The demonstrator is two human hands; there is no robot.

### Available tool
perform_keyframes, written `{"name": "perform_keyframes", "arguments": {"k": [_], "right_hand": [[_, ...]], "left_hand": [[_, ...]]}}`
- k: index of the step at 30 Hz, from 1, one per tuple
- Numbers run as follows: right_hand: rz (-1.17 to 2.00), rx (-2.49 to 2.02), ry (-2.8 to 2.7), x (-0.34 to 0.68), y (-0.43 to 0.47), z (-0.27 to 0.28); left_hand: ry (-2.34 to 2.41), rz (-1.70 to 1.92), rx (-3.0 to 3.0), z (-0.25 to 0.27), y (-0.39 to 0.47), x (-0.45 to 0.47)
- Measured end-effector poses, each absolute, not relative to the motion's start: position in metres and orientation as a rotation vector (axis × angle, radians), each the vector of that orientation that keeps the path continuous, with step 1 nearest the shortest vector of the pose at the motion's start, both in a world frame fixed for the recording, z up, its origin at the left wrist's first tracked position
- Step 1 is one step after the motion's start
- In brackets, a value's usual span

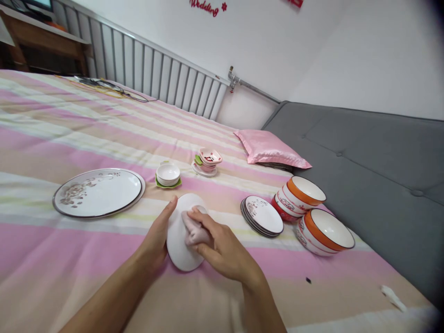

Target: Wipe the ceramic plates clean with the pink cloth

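Head: right hand [225, 246] holds cloth [196, 232] against plate [177, 243].

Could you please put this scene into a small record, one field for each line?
Left hand: holds a plain white rounded plate by its edge
Right hand: presses a pale pink bunched cloth against that plate
Left side: large white oval platter with brown floral pattern
Beyond the hands: small round white bowls, stacked on a green dish
Right side: stacked dark-rimmed white plates; orange-banded white bowls
Surface: striped pink, white and beige bedsheet
Background: grey padded headboard
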State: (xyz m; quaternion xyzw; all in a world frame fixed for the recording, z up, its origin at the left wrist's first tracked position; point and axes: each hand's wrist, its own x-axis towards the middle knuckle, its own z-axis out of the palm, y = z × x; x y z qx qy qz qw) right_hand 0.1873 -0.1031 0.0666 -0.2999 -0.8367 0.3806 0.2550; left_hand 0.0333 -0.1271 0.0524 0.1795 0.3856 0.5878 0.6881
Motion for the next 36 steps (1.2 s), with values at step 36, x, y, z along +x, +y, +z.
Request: {"name": "perform_keyframes", "arguments": {"k": [36], "right_hand": [[0.531,-0.582,-2.210,0.176,-0.107,0.066]], "left_hand": [[0.646,1.306,0.431,0.051,-0.127,0.039]]}}
